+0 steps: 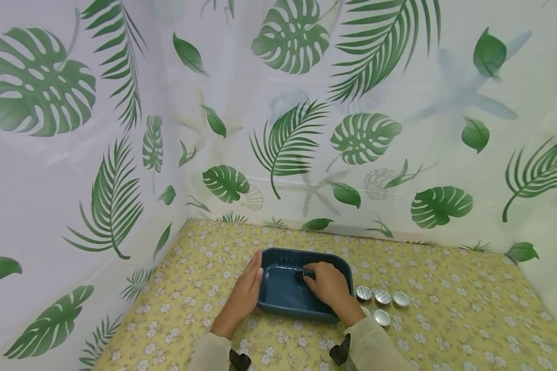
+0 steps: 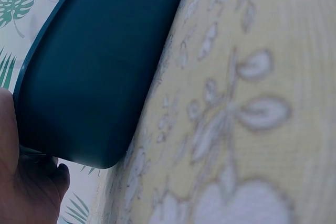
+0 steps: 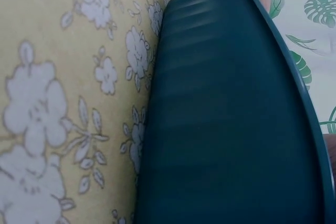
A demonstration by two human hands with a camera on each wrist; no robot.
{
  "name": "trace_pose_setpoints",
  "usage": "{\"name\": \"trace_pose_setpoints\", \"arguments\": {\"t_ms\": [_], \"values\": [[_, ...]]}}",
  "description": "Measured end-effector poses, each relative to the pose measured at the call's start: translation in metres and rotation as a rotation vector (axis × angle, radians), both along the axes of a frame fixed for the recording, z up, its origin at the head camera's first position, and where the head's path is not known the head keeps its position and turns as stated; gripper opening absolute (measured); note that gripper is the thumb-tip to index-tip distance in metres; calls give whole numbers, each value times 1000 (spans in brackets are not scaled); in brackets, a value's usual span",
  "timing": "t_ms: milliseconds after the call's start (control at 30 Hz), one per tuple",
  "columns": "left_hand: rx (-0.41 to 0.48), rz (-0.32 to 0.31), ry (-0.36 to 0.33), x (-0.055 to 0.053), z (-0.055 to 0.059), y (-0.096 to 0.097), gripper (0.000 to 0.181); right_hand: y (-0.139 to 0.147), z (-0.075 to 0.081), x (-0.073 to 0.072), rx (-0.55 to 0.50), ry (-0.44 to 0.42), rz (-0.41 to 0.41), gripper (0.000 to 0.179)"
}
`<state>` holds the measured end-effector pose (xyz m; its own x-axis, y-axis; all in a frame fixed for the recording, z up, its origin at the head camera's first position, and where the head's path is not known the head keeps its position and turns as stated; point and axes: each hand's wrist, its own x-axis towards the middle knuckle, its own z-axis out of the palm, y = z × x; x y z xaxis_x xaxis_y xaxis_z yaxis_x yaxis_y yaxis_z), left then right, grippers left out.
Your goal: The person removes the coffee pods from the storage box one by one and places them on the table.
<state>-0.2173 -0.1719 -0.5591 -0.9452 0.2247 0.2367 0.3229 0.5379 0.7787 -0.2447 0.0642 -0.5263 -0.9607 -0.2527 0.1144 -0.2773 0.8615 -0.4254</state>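
Observation:
A dark blue rectangular tray (image 1: 285,309) sits on the flowered cloth. My left hand (image 1: 243,291) lies along its left end with straight fingers against the outer wall. In the left wrist view, that hand (image 2: 34,182) shows at the tray's end. Over the tray's inside, my right hand (image 1: 329,287) pinches a small dark object (image 1: 309,273) between thumb and fingers; its kind cannot be made out. Only a sliver of the right hand (image 3: 331,153) enters the right wrist view, past the tray's rim.
Several small round cups with silvery tops (image 1: 382,297) stand in two short rows just right of the tray, partly behind the right forearm. A yellow flowered cloth (image 1: 445,319) covers the table. White leaf-patterned sheets (image 1: 306,211) hang behind and at the left.

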Motion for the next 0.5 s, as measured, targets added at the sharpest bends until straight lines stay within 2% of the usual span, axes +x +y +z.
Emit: {"name": "trace_pose_setpoints", "arguments": {"t_ms": [500], "values": [[1,-4,12,0,-1,-1,54,3,3,3,-28,-25,56,26]]}}
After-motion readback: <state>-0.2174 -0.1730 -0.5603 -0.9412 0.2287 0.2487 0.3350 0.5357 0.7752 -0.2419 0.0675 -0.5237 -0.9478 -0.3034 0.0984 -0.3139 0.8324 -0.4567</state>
